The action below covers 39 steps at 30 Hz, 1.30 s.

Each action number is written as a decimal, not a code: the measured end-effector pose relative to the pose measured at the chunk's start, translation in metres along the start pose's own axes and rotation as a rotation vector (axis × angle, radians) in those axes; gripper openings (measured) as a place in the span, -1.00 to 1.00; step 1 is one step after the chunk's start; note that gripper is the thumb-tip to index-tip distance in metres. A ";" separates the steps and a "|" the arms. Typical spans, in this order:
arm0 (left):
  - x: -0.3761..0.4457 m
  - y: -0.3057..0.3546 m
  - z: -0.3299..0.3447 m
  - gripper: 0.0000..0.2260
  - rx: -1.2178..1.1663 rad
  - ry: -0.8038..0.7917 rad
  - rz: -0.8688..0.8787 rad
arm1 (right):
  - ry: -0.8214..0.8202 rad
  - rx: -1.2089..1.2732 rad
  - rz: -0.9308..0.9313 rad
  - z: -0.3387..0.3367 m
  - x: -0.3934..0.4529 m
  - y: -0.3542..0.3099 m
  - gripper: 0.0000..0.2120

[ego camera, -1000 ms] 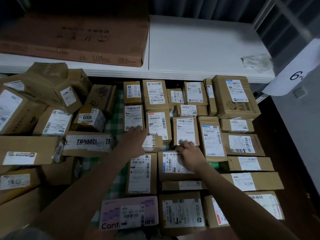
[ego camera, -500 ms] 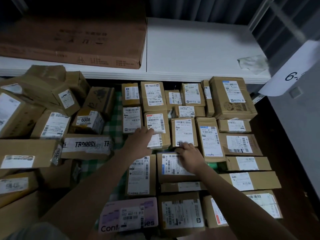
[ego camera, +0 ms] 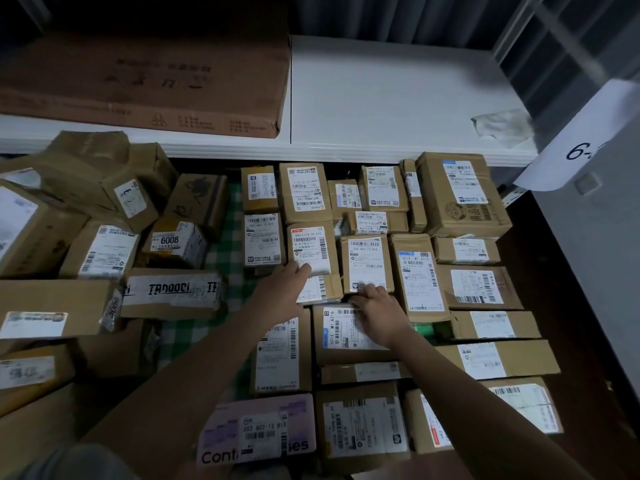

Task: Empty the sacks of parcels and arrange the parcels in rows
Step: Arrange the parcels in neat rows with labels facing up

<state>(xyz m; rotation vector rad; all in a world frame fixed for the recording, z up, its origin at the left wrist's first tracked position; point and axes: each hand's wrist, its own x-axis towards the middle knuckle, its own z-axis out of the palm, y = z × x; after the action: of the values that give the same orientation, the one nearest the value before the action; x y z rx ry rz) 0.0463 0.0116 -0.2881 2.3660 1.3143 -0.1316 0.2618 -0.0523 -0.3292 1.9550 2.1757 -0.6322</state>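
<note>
Cardboard parcels (ego camera: 363,265) with white shipping labels lie packed edge to edge in rows across the middle and right of the floor area, just below a white shelf (ego camera: 381,98) that carries a large flat brown carton (ego camera: 145,81). The person's left hand (ego camera: 282,292) reaches in from the lower left, its fingers extended and lying flat against a small parcel (ego camera: 318,289) in the middle of the rows – it touches rather than grips, the fingertips also reaching the lower edge of the label on the taller box just behind. The right hand (ego camera: 377,310) rests a little to the right, its fingers bent down over the near edge of a labelled parcel (ego camera: 367,263) where that box meets the one in front; whether those fingers are actually pinching the edge cannot be told. To the left sits a looser heap of bigger boxes, among them one marked 6008 (ego camera: 173,242) and a long box with taped lettering (ego camera: 173,292), tilted and overlapping instead of lined up. A strip of green checked cloth (ego camera: 221,258) shows between the heap and the rows. A pale pink box (ego camera: 256,431) lies nearest the camera, and a white tag reading 6- (ego camera: 588,147) hangs at the upper right
</note>
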 end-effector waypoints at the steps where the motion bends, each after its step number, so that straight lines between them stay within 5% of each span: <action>1: 0.001 0.000 0.000 -0.53 0.003 -0.010 -0.001 | 0.000 0.004 -0.001 0.000 0.000 0.000 -0.57; 10: 0.006 -0.008 0.016 -0.61 0.007 -0.042 -0.019 | -0.014 0.006 0.001 0.001 -0.001 -0.004 -0.60; 21: 0.005 -0.015 0.044 -0.61 -0.458 0.106 -0.136 | 0.031 0.023 0.082 0.002 -0.002 -0.007 -0.59; 29: 0.009 -0.014 0.055 -0.50 -0.596 0.161 -0.525 | 0.027 0.030 0.098 0.002 -0.001 -0.008 -0.58; 39: 0.005 -0.031 0.053 -0.64 -0.589 0.070 -0.455 | 0.054 0.028 0.105 0.001 -0.001 -0.012 -0.57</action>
<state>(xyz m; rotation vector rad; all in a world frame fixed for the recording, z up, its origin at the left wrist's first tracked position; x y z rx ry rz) 0.0299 0.0083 -0.3471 1.5767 1.6347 0.1843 0.2500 -0.0547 -0.3271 2.1078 2.0883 -0.6038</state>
